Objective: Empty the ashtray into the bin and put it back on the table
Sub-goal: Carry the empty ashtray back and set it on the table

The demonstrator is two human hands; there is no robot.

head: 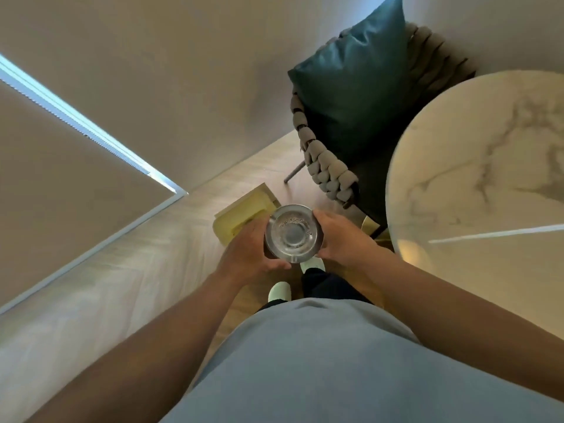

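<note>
Ashtray: round shiny metal ashtray [292, 233], upright, dark specks inside, held between my hands.
Hands: my left hand [250, 250] and right hand [341, 236] clasp its opposite sides.
Bin: pale yellow rectangular bin [244, 213] just beyond my left hand.
Table: round white marble table [488, 178] right of my right hand.

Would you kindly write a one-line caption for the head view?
Both hands, left and right, hold a metal ashtray upright above the yellow bin, beside the marble table.

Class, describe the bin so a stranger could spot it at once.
Start at the round marble table, then the chair beside it. On the floor left of the chair, just beyond the held ashtray, stands the bin: the only pale yellow, boxy thing.
</note>
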